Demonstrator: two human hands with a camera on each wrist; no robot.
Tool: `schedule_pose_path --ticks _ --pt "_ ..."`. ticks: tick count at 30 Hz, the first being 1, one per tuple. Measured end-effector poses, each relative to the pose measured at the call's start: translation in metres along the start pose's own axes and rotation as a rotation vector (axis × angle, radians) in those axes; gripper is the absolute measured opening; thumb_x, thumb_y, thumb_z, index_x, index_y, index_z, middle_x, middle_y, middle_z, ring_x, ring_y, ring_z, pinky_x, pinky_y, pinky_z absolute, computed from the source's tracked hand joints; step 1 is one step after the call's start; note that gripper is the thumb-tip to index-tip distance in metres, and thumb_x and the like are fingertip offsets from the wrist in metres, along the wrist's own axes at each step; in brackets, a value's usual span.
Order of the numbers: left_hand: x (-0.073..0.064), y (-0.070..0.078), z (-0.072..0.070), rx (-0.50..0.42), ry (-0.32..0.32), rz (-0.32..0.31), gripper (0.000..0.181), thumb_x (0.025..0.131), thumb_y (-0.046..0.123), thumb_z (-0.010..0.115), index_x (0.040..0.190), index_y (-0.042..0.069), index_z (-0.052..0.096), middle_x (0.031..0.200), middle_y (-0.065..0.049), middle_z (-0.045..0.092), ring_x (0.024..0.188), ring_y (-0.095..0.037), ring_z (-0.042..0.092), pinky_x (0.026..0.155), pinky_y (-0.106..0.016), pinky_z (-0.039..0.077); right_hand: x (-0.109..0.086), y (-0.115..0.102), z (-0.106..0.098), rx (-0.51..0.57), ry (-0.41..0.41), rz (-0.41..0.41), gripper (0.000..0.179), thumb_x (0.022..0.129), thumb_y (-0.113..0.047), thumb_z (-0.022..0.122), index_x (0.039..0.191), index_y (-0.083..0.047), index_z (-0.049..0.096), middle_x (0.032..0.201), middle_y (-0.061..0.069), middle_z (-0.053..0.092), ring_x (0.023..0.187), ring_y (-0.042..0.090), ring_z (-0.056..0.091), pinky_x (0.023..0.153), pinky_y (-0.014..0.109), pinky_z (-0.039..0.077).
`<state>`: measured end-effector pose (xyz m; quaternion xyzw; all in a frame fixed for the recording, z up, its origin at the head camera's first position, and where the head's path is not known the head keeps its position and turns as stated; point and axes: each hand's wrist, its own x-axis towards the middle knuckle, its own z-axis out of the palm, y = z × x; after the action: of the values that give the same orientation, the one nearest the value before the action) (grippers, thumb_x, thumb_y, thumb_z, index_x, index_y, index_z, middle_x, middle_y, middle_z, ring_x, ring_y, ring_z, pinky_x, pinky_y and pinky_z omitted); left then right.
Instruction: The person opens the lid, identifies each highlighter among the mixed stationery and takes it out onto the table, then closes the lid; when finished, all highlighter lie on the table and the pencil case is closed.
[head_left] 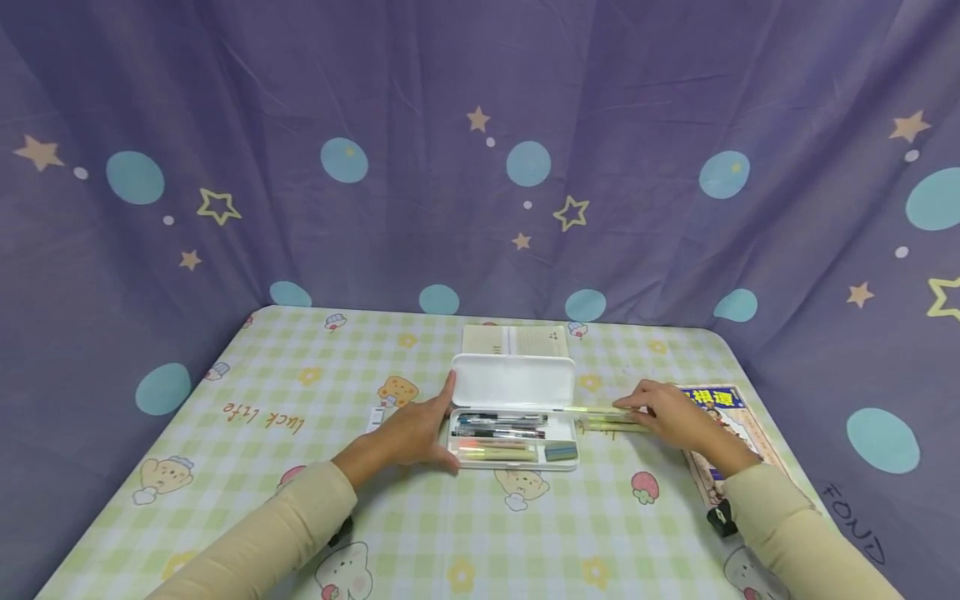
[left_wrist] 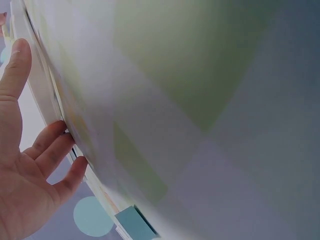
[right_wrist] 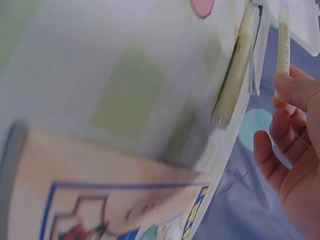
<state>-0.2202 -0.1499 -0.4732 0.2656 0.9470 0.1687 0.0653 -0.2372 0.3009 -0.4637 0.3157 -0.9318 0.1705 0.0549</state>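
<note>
A white pencil case (head_left: 514, 383) lies with its lid up in the head view. Several clear-barrelled pens (head_left: 501, 422) fill its back compartment; pale, orange-tipped pens (head_left: 497, 452) and a grey-blue eraser-like block (head_left: 561, 451) are in the front one. Against the case's left end rests my left hand (head_left: 415, 429), thumb at the front corner and fingers extended toward the hinge. My right hand (head_left: 667, 412) pinches a pale yellow pen (right_wrist: 283, 47) between thumb and forefinger, its tip pointing at the case. Below it on the table lies another pale yellow pen (right_wrist: 235, 80).
Behind the lid is a cream notebook (head_left: 513, 340). A colourful comic-style booklet (head_left: 723, 417) lies under my right forearm, with a black object (head_left: 722, 518) at its near end. Left of the case a small white item (head_left: 377, 417) shows. A purple curtain (head_left: 480, 75) surrounds the checked table.
</note>
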Motion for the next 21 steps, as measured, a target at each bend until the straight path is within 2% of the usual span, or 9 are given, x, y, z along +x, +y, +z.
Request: schedule_pose_path --ticks 11,21 --pt "0.0 0.0 0.0 -0.007 -0.001 -0.003 0.154 0.059 0.065 0.088 0.163 0.006 -0.009 0.138 -0.007 0.065 0.119 -0.027 0.066 0.106 -0.042 0.05 -0.011 0.014 -0.003 0.0 -0.056 0.1 0.026 0.093 -0.009 0.073 0.118 -0.016 0.078 0.094 -0.006 0.065 0.074 -0.001 0.052 0.061 0.022 0.044" --pt "0.0 0.0 0.0 -0.011 0.0 -0.001 0.153 0.06 0.064 0.088 0.163 0.006 -0.009 0.134 -0.006 0.066 0.115 -0.025 0.067 0.105 -0.041 0.05 -0.012 0.021 -0.001 -0.023 -0.074 0.117 0.025 0.094 -0.01 0.072 0.117 -0.017 0.078 0.094 -0.006 0.066 0.076 0.001 0.054 0.064 0.024 0.046"
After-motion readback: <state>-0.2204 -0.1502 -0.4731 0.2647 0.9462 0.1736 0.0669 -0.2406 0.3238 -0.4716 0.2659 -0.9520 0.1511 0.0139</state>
